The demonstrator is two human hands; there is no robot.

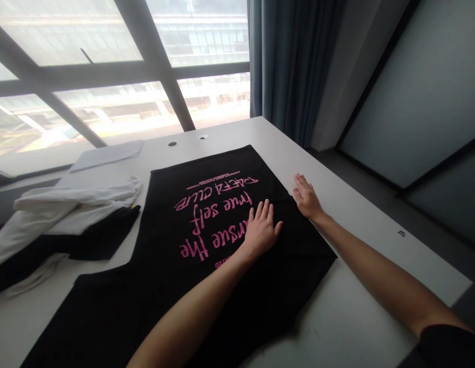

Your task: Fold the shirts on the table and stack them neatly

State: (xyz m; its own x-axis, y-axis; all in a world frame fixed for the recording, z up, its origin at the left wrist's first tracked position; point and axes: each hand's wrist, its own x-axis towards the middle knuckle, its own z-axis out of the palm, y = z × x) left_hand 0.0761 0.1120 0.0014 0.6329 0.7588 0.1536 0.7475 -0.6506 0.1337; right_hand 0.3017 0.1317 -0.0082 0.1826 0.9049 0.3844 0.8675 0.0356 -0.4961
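A black T-shirt with pink lettering lies spread flat on the white table, its print upside down to me. My left hand rests palm down on the shirt's middle, fingers stretched out together, covering part of the lettering. My right hand lies flat at the shirt's right edge, fingers extended, partly on the fabric and partly on the table. Neither hand holds anything.
A heap of white and black garments sits at the left of the table. A flat grey sheet lies near the window, with two cable holes behind the shirt. A dark curtain hangs at the back right.
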